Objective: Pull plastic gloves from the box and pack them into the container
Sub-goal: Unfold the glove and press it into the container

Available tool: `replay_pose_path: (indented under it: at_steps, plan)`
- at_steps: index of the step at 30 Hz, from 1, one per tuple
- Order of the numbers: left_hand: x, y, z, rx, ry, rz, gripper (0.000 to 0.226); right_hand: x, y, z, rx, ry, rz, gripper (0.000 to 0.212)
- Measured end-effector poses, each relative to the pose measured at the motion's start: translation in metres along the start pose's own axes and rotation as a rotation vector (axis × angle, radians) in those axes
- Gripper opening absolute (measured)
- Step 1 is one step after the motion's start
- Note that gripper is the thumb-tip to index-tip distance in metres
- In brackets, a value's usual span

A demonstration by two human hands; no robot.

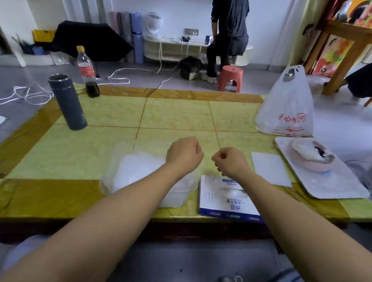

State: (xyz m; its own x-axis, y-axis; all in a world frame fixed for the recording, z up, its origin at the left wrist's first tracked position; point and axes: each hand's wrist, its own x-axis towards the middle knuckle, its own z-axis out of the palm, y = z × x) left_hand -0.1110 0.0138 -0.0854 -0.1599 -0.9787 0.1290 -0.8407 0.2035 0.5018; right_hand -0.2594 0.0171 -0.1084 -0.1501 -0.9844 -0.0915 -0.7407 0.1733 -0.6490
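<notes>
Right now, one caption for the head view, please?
Left hand and right hand, curled, above container and box on table.

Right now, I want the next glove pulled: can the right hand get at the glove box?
Probably yes: the right hand hangs just above and beyond the glove box, with nothing between them. Whether that curled hand holds something, I cannot tell.

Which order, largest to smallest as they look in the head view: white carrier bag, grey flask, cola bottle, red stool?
1. white carrier bag
2. grey flask
3. cola bottle and red stool: too alike to rank; the stool stands farther from the camera.
</notes>
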Motion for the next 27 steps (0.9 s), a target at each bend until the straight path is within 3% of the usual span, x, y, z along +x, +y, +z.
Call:
replay_pose_path:
  at_steps: [5, 10, 12, 16, 27]
  plan:
    - [-0.019, 0.044, 0.06, -0.056, -0.321, 0.077, 0.029, -0.021, 0.061, -0.026, -0.194, -0.039, 0.175, 0.017]
    - [-0.029, 0.03, 0.099, 0.071, -0.522, -0.129, 0.066, -0.033, 0.089, -0.013, -0.288, -0.172, 0.171, 0.02]
    - [-0.029, 0.023, 0.103, 0.023, -0.55, -0.203, 0.078, -0.029, 0.09, -0.005, -0.299, -0.182, 0.169, 0.026]
    - [-0.024, 0.016, 0.105, -0.081, -0.562, -0.273, 0.075, -0.024, 0.08, 0.012, -0.427, -0.119, 0.154, 0.037]
    - [-0.019, 0.015, 0.107, -0.05, -0.619, -0.261, 0.085, -0.011, 0.068, 0.039, -0.532, -0.074, 0.161, 0.013]
